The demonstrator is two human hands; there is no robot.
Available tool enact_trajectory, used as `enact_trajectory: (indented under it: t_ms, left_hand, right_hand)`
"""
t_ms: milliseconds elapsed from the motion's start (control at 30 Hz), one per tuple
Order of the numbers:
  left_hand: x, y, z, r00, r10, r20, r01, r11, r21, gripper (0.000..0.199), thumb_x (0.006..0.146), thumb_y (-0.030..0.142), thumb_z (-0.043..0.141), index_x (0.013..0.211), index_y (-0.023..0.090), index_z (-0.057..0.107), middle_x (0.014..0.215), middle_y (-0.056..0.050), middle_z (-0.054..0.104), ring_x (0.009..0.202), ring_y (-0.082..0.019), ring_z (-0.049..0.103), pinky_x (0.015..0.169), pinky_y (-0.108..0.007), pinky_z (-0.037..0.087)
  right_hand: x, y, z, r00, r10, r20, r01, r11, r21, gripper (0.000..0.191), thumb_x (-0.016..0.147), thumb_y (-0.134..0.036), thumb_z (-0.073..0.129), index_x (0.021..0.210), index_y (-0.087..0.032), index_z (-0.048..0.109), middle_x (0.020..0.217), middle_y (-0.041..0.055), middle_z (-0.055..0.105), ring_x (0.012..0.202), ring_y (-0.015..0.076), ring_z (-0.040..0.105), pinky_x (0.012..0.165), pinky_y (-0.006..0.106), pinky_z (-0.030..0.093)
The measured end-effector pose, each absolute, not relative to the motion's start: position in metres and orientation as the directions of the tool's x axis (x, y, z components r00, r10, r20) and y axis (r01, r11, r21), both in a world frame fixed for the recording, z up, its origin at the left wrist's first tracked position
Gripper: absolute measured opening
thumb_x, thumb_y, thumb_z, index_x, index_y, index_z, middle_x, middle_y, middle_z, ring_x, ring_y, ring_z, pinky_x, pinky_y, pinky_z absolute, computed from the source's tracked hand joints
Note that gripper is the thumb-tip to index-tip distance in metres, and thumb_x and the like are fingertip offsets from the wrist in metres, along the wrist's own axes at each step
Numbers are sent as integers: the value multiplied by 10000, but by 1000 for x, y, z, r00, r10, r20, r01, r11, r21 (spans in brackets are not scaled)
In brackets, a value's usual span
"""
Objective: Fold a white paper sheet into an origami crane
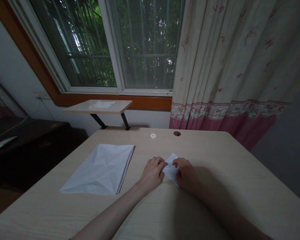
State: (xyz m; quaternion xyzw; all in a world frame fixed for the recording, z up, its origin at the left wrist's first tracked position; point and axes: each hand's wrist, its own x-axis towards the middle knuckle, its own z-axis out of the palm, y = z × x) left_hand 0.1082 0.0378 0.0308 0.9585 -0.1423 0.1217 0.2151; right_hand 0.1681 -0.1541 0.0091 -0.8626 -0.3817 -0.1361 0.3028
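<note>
A small folded white paper [171, 170] lies on the pale wooden table, turned like a diamond between my two hands. My left hand [153, 170] has its fingers closed at the paper's left corner. My right hand [186, 173] is curled over the paper's right side, thumb and fingertips pressed on it. Part of the paper is hidden under the fingers. To the left lies a larger stack of creased white sheets [105, 170], apart from both hands.
A small raised shelf [121, 106] with a white paper [102, 104] on it stands at the table's back left. A round hole [177, 133] is near the back edge. Behind are a window and a curtain [210, 66]. A dark cabinet [35, 130] stands left.
</note>
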Motion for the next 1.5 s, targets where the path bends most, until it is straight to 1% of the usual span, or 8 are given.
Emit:
enact_trajectory:
  t_ms: [333,433,600,833,967,1167,1333,1500]
  left_hand:
    - [110,44,24,906,-267,329,-379,-858,347,458,774,57,537,1167,240,687,1131,-51,644,1063,-240,540,948,-396,445]
    - [111,47,23,888,-288,357,-411,-846,339,431,780,62,539,1139,232,707,1103,-49,667,1040,-237,558,948,-392,463]
    - [113,49,20,866,-296,403,-452,-807,379,435,724,23,534,1067,198,736,1074,-49,695,1011,-219,600,946,-361,501]
    - [115,49,16,848,-302,436,-483,-779,399,411,740,29,516,1046,179,745,1065,-56,726,983,-203,654,912,-335,549]
    - [114,50,21,845,-315,432,-492,-775,397,384,764,45,522,1050,175,743,1063,-53,743,979,-200,669,913,-331,555]
    - [113,49,24,833,-334,441,-506,-783,362,341,785,72,534,1042,163,740,1048,-62,750,964,-209,688,895,-336,565]
    - [114,50,21,826,-328,459,-511,-780,361,328,795,77,529,1031,173,735,1036,-52,753,955,-197,691,892,-321,562]
    - [115,52,20,817,-368,444,-533,-774,341,308,822,100,522,1045,183,717,1045,-50,745,969,-194,682,907,-317,546]
  right_hand:
    - [170,-154,6,657,563,502,754,-504,-421,450,535,9,416,921,-199,517,868,50,577,839,230,520,753,349,411]
    - [170,-154,6,626,576,526,779,-457,-429,448,549,3,423,933,-201,531,914,64,598,898,243,533,801,374,431]
    - [171,-156,6,588,609,532,807,-402,-433,463,573,6,411,961,-198,561,992,81,630,973,247,566,881,411,454]
    - [176,-162,-9,492,641,589,870,-338,-358,603,631,5,402,1173,-208,561,1126,84,654,1074,235,593,969,455,478]
    - [176,-163,-12,472,651,594,881,-345,-322,637,655,17,396,1212,-232,577,1141,66,677,1072,211,620,964,426,512]
    - [173,-166,-4,436,717,544,899,-366,-239,616,708,12,408,1246,-199,621,1180,80,699,1065,208,654,959,377,537]
    - [172,-168,-2,416,756,505,907,-383,-173,599,716,8,419,1243,-170,639,1198,95,698,1076,224,658,980,382,529]
    - [172,-166,-3,407,789,459,909,-400,-118,607,738,19,419,1282,-169,612,1233,84,683,1112,205,637,1009,374,507]
